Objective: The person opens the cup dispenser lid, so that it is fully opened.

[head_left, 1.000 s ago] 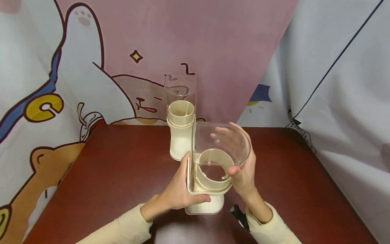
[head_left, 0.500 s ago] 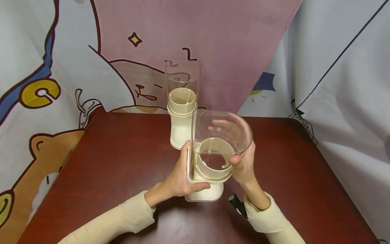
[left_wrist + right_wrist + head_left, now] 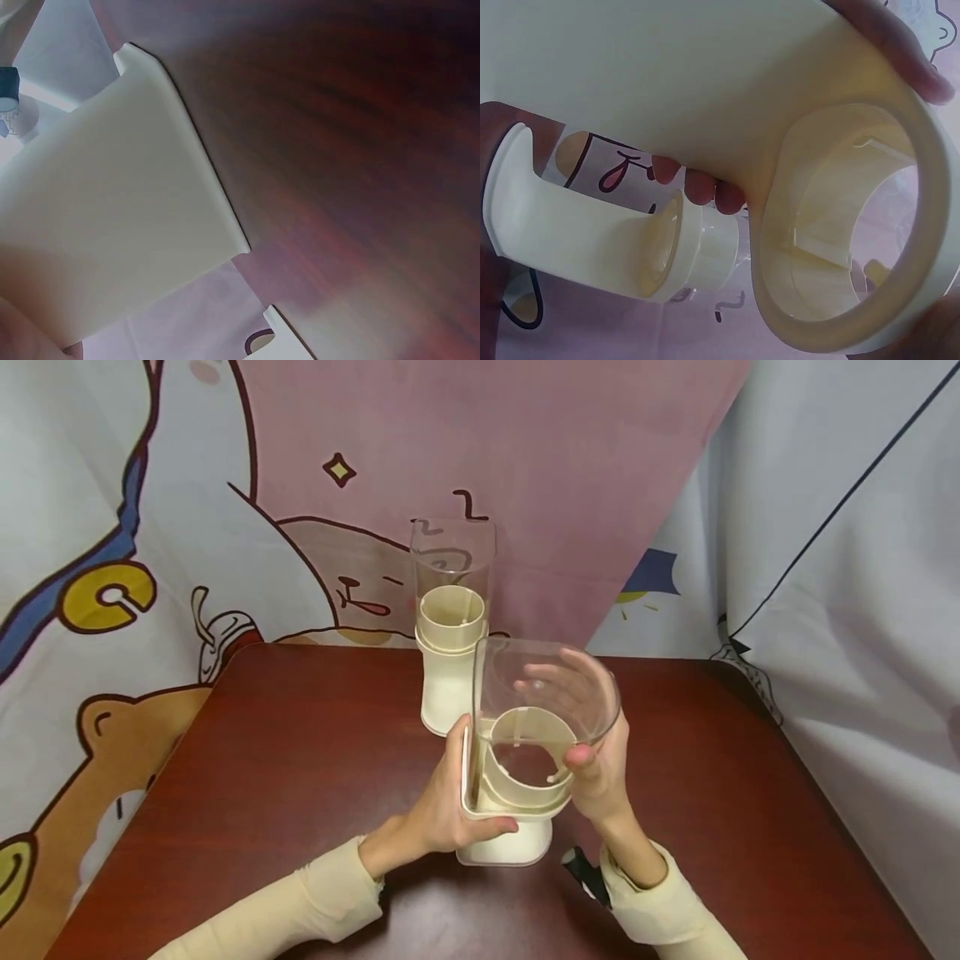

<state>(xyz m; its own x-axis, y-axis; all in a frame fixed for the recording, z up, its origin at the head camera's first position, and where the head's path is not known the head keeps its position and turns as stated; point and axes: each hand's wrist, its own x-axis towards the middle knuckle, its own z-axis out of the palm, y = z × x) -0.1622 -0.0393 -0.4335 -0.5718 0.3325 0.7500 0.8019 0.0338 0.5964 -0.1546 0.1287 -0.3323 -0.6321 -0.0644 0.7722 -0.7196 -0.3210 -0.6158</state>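
Observation:
A cream dispenser stand [image 3: 506, 843] with a round collar [image 3: 528, 777] stands upright near the front of the table. A clear container [image 3: 525, 681] rises from its top. My left hand [image 3: 442, 802] grips the stand's upper left side, thumb across the front. My right hand [image 3: 603, 760] holds the clear container's right side, thumb at the near rim and fingers seen through the wall. In the right wrist view, fingertips [image 3: 700, 187] curl past the stand's edge, beside its round opening [image 3: 840, 217]. The left wrist view shows the stand's flat side [image 3: 112, 180] and foot.
Behind it stands a second, matching cream dispenser [image 3: 446, 685] with its own clear container on top. Both are on a dark red-brown table [image 3: 300, 760]. A cartoon-printed cloth [image 3: 540, 485] hangs along the back, and a pale cloth [image 3: 847, 568] on the right.
The head view has tilted, so everything sits a little higher in it than a second ago. Both hands keep the same hold on the near dispenser.

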